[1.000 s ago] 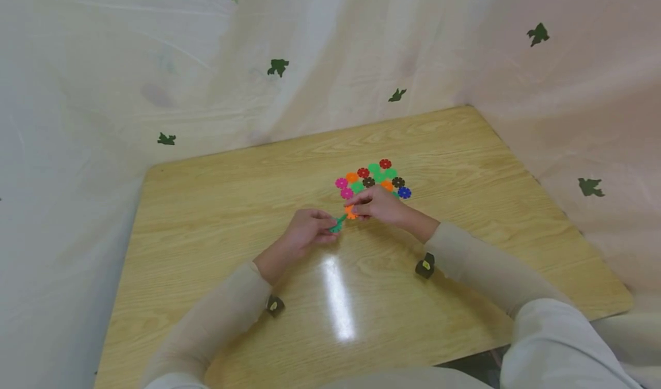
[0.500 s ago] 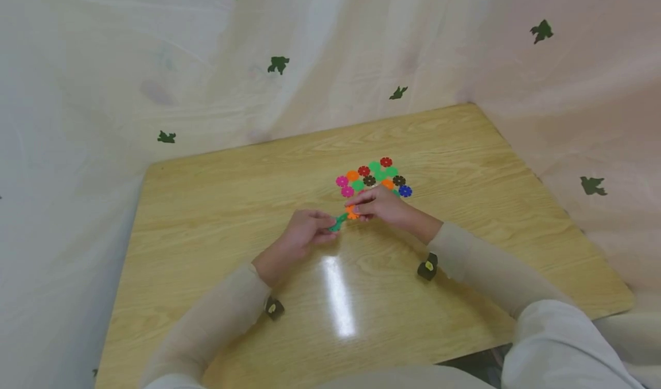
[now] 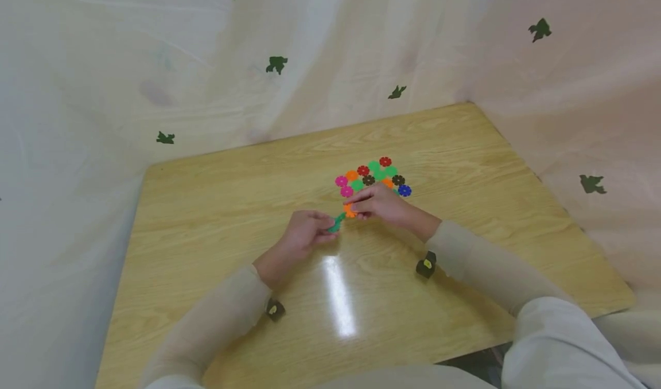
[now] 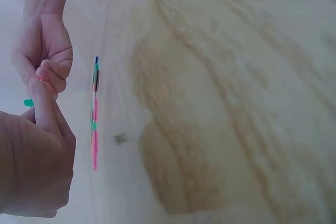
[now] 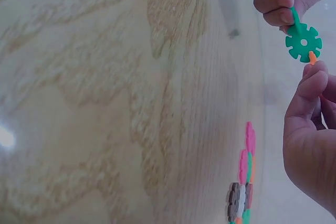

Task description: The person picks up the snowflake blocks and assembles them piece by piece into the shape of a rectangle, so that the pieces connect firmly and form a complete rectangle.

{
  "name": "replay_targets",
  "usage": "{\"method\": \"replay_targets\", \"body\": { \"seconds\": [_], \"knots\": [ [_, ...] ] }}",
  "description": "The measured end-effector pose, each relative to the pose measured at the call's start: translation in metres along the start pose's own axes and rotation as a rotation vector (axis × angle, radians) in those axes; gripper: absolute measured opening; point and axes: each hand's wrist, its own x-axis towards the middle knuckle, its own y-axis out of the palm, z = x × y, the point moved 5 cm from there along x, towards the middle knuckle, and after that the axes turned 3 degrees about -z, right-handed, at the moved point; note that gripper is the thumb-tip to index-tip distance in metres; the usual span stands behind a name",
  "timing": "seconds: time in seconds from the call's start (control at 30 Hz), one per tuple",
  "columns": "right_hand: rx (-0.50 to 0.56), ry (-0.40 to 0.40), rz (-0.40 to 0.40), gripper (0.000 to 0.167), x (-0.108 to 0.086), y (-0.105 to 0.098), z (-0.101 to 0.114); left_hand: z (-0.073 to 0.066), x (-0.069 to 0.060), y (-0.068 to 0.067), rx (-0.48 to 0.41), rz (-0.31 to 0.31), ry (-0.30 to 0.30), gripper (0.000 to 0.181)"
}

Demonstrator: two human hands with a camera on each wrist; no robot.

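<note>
My left hand (image 3: pixel 303 231) pinches a green notched disc (image 3: pixel 334 226), a flower-shaped interlocking piece, just above the table. A second green disc (image 5: pixel 304 42) is joined to it at an angle, as the right wrist view shows. My right hand (image 3: pixel 384 204) pinches an orange notched disc (image 3: pixel 348 210) between thumb and fingers. Its orange edge (image 5: pixel 313 56) meets a notch of the second green disc; how deeply it sits there I cannot tell. In the left wrist view the fingers cover most of these pieces, and only a bit of green (image 4: pixel 29 103) shows.
Behind the hands lies a flat group of loose notched discs, among them pink (image 3: pixel 341 181), red (image 3: pixel 385 162), brown (image 3: pixel 398 180) and blue (image 3: pixel 405 190) ones. The right hand hides part of the group. A patterned cloth (image 3: pixel 330 50) hangs behind the wooden table (image 3: pixel 206 217).
Both hands stay almost in place with the same grip. The green and orange discs shift and tilt very slightly between the fingers. The loose discs lie as before.
</note>
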Motion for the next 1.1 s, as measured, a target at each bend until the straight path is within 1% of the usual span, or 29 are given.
{"method": "replay_targets", "body": {
  "seconds": [0.17, 0.27, 0.43, 0.57, 0.67, 0.83, 0.9, 0.97, 1.03, 1.1],
  "knots": [
    [-0.026, -0.005, -0.001, 0.028, 0.002, 0.001, 0.0, 0.001, -0.002, 0.002, -0.01, -0.053, 0.008, 0.024],
    [-0.05, 0.003, -0.001, 0.027, 0.003, 0.004, 0.0, 0.001, -0.005, 0.002, -0.012, -0.072, 0.006, 0.024],
    [-0.106, -0.012, -0.013, 0.027, 0.003, 0.005, 0.005, -0.003, -0.005, 0.003, -0.018, -0.073, 0.008, 0.022],
    [-0.143, -0.04, -0.009, 0.028, 0.001, 0.004, 0.011, -0.008, -0.004, 0.004, 0.0, -0.051, 0.017, 0.022],
    [-0.148, -0.05, 0.007, 0.029, 0.001, 0.002, 0.014, -0.009, -0.004, 0.008, 0.055, 0.009, 0.014, 0.022],
    [-0.152, -0.042, 0.0, 0.023, 0.003, 0.0, 0.014, -0.002, -0.006, 0.016, 0.219, 0.166, -0.024, 0.022],
    [-0.166, -0.032, -0.001, 0.019, 0.003, 0.001, 0.012, 0.0, -0.008, 0.018, 0.288, 0.209, -0.035, 0.022],
    [-0.19, -0.033, 0.008, 0.019, 0.005, 0.002, 0.009, 0.001, -0.01, 0.02, 0.35, 0.223, -0.025, 0.023],
    [-0.208, -0.037, 0.019, 0.019, 0.006, 0.004, 0.007, 0.0, -0.01, 0.02, 0.402, 0.211, 0.002, 0.024],
    [-0.216, -0.056, 0.032, 0.02, 0.007, 0.006, 0.006, -0.002, -0.011, 0.02, 0.44, 0.185, 0.03, 0.023]
  ]
}}
